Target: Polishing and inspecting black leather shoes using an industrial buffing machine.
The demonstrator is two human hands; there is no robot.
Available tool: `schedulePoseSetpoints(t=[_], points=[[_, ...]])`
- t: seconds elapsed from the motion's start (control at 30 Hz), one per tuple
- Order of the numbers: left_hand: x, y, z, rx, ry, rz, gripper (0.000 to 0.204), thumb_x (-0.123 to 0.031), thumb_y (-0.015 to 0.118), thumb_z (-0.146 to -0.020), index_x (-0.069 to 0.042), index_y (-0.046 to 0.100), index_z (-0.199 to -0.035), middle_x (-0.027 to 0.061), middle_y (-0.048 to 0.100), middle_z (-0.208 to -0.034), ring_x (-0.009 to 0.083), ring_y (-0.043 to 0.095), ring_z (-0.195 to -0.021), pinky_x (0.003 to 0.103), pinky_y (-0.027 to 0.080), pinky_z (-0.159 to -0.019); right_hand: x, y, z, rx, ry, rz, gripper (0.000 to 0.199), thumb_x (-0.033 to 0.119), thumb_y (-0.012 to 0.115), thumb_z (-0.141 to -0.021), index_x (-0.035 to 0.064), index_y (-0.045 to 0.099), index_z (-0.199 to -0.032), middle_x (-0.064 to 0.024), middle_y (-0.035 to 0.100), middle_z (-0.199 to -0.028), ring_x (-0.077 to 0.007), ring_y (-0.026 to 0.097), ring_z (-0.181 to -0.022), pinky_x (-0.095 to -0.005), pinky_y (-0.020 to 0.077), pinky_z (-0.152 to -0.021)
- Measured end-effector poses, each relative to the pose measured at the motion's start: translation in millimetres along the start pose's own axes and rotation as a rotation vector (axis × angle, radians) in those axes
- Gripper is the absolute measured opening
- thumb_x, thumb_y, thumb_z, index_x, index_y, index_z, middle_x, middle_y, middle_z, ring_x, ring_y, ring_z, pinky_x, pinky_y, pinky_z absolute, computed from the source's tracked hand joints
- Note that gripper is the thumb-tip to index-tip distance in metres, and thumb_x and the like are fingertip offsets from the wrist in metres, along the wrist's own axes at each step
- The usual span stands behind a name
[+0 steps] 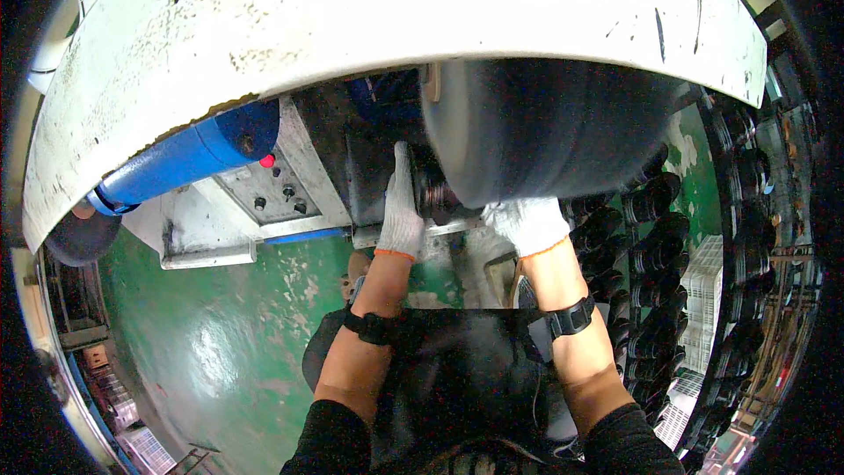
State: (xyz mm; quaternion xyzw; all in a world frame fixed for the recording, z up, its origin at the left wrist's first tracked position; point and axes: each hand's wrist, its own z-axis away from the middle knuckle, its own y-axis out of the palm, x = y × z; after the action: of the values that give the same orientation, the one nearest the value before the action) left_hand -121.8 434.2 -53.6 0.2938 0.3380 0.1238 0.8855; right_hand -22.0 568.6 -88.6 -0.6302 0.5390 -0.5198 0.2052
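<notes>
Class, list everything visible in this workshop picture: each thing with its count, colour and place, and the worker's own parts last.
machine cover: one, white, across the top
cylinder: one, blue, upper left
control panel: one, grey with a red button, left of centre
drum: one, dark, centre right
stacked black parts: many, right side
floor: green, lower left
left hand: white glove, reaching under the drum
right hand: white glove, against the drum

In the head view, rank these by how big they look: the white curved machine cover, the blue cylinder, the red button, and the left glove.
1. White curved machine cover, though nearest the camera.
2. Blue cylinder.
3. Left glove.
4. Red button.
</notes>
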Motion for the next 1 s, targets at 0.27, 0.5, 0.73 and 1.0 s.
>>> schedulePoseSetpoints(t=[0.27, 0.5, 0.73, 1.0], points=[[19.5, -24.2, -21.3, 0.232, 0.058, -0.105, 0.076, -0.06, 0.038, -0.097, 0.004, 0.043, -0.138, 0.0125, 0.056, -0.129, 0.0211, 0.055, -0.117, 0.03, 0.042, -0.1, -42.1, 10.1, 13.3, 0.024, 0.007, -0.05, 0.055, 0.028, 0.048, -0.093, 0.0048, 0.042, -0.142, -0.0201, 0.036, -0.149, -0.0381, 0.033, -0.137, -0.0494, 0.0252, -0.116], [9.1, -21.8, -10.2, 0.216, 0.18, -0.296, 0.073, -0.052, 0.04, -0.1, 0.0, 0.027, -0.149, 0.0113, 0.041, -0.147, 0.021, 0.045, -0.129, 0.031, 0.036, -0.106, -107.9, 51.9, 23.9, 0.127, 0.34, -0.923, 0.051, 0.024, 0.039, -0.101, 0.0042, 0.029, -0.147, -0.0141, 0.032, -0.152, -0.0286, 0.032, -0.139, -0.0393, 0.026, -0.117], [16.1, -7.0, 16.2, 0.522, -0.258, 0.207, 0.051, -0.04, 0.042, -0.102, -0.004, 0.045, -0.138, 0.0127, 0.053, -0.134, 0.0244, 0.054, -0.12, 0.036, 0.046, -0.101, -89.8, 30.0, 13.1, 0.002, 0.082, -0.185, 0.049, 0.021, 0.046, -0.097, 0.0052, 0.039, -0.143, -0.0169, 0.037, -0.149, -0.0326, 0.034, -0.137, -0.0426, 0.0283, -0.116], [56.8, -2.9, -25.9, 0.527, 0.007, 0.144, 0.046, -0.036, 0.045, -0.101, -0.007, 0.046, -0.137, 0.0135, 0.053, -0.134, 0.0265, 0.054, -0.118, 0.039, 0.045, -0.102, -81.4, -43.2, 31.1, 0.175, 0.003, -0.08, 0.041, 0.017, 0.051, -0.092, 0.0017, 0.052, -0.129, -0.0184, 0.049, -0.137, -0.034, 0.044, -0.126, -0.0407, 0.032, -0.112]])
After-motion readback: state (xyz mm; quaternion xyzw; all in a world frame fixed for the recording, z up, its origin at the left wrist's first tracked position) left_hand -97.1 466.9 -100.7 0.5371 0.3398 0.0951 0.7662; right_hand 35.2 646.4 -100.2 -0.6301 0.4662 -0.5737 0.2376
